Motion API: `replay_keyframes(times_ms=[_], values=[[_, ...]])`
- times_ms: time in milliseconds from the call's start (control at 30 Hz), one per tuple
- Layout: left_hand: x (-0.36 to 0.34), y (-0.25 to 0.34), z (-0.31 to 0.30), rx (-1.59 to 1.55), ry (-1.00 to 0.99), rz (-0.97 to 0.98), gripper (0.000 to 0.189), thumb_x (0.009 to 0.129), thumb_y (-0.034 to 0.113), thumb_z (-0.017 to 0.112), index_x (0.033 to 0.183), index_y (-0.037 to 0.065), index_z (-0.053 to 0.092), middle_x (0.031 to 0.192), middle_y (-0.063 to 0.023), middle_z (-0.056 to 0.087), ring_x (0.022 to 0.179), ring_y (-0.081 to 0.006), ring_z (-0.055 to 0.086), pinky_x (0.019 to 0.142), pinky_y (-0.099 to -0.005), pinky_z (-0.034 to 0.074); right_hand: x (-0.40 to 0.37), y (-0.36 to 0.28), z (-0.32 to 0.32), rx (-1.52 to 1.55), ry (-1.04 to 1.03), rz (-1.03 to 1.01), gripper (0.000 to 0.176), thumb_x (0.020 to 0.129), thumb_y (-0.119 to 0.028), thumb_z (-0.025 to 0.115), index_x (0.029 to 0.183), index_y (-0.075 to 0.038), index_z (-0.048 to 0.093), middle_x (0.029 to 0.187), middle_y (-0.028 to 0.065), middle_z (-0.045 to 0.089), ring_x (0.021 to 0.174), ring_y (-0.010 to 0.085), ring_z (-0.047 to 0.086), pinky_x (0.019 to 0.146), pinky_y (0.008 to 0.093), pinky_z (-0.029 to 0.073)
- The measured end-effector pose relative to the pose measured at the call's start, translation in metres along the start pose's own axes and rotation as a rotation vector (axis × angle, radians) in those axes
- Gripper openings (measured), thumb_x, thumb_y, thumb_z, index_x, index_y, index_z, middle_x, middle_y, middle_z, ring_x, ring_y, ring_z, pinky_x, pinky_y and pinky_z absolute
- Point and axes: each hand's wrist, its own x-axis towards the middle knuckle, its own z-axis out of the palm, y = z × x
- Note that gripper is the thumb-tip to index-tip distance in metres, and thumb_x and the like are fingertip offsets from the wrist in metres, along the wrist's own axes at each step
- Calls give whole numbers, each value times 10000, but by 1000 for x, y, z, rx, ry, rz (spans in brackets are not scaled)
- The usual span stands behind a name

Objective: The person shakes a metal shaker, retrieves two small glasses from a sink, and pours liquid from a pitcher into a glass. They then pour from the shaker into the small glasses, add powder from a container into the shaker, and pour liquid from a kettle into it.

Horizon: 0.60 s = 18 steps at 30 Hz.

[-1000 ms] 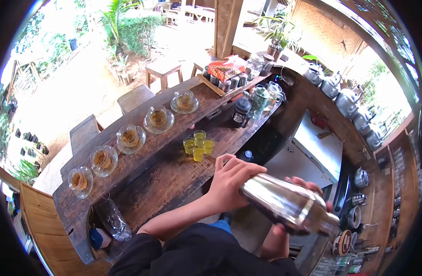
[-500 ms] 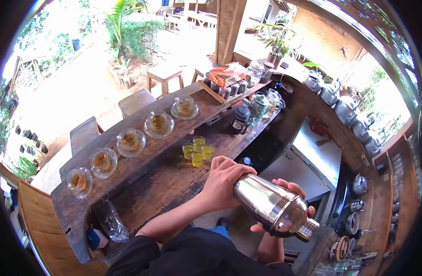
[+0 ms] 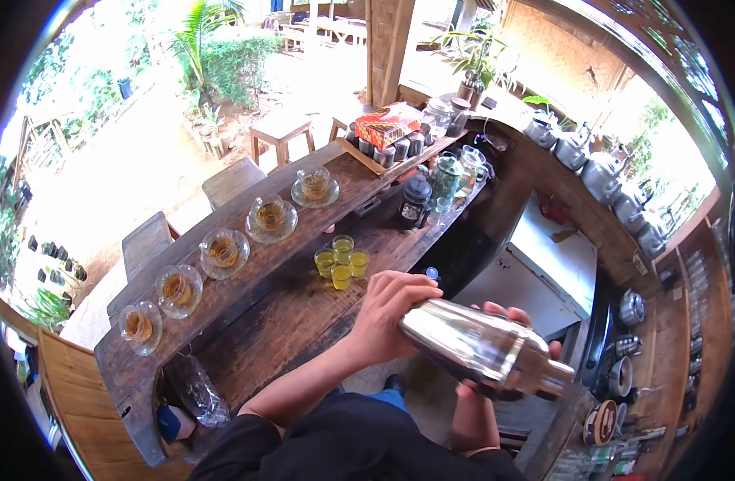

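Observation:
My left hand (image 3: 390, 314) is wrapped round the base end of a shiny metal shaker (image 3: 472, 345). At the shaker's far end, my right hand (image 3: 484, 401) grips from behind and below, its palm hidden by the metal. The shaker lies tilted, its capped end pointing to the lower right. Beyond my left hand, several small glasses of yellow-green liquid (image 3: 341, 276) stand grouped on the lower wooden counter (image 3: 279, 321). Several glass cups of amber drink on saucers (image 3: 223, 252) line the raised ledge.
A French press (image 3: 415, 200) and glass pitchers (image 3: 446, 180) stand at the counter's far end. A red box (image 3: 387, 124) rests on dark canisters. Metal kettles (image 3: 601, 176) line the right ledge, above a white chest (image 3: 548, 256). Stools (image 3: 281, 136) stand outside.
The capped end of the shaker has swung a little to the right and up, with both hands still holding it. The view has shifted slightly.

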Motion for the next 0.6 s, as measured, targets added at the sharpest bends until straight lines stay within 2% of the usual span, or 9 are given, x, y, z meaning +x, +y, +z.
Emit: replay_keyframes(times_ms=[67,100,200,267,333,400,467,533,600], values=[[-16,-27,3,135,-79,-107,554,633,193,873,1155,129,699,1130,-38,705,1101,-265,620,991,-413,417,-15,38,-19,-220,-209,-95,1292,615,-388,1015,1556,-182,155,1413,227,460,1301,406,556,1043,554,539],[-33,-44,9,150,-138,-202,561,624,226,890,1146,127,709,1118,-45,711,1099,-271,622,993,-416,419,-33,45,-30,-404,-242,144,1271,632,-354,996,1550,-111,152,1403,215,466,1292,389,560,1071,548,503],[-62,-60,30,50,-185,-383,643,578,314,935,1154,127,721,1116,-62,728,1084,-284,630,995,-430,417,-47,41,-36,-861,-237,353,1196,655,-269,956,1522,-61,158,1402,206,463,1329,366,529,1092,506,479],[-44,-43,23,165,-137,-200,635,592,267,914,1180,139,712,1122,-46,726,1074,-263,631,1007,-428,414,-39,31,-28,-474,-170,240,1230,643,-280,964,1546,-102,148,1425,205,432,1337,362,523,1084,514,490],[-8,-12,4,163,-67,-15,598,622,200,875,1191,144,702,1112,-25,721,1070,-233,626,1019,-427,405,-16,13,-10,-181,-140,-64,1233,674,-306,979,1579,-266,143,1455,223,397,1315,399,547,1082,588,507],[11,9,-3,140,-20,68,548,650,153,839,1180,145,700,1093,-3,714,1051,-212,624,1015,-425,400,2,-22,2,-72,-150,-62,1220,673,-322,991,1569,-300,163,1453,227,400,1328,420,538,1082,601,509],[15,15,-5,142,-33,90,530,661,134,829,1175,135,699,1087,3,713,1042,-211,633,1014,-426,399,1,-23,-6,-27,-106,62,1227,637,-311,1011,1559,-311,202,1451,222,407,1334,429,536,1077,597,516],[-4,-12,6,136,-45,49,559,638,151,852,1174,137,696,1097,-3,719,1020,-229,641,1011,-430,403,-7,28,-11,-24,-137,-121,1166,650,-337,995,1543,-227,253,1498,218,381,1323,412,545,1093,583,502],[-38,-45,25,64,-182,-255,610,603,196,881,1179,124,695,1133,-46,722,1027,-264,643,1007,-431,413,-12,10,-31,-913,-350,137,1213,643,-290,983,1554,-169,190,1506,213,373,1307,388,567,1084,556,512]])
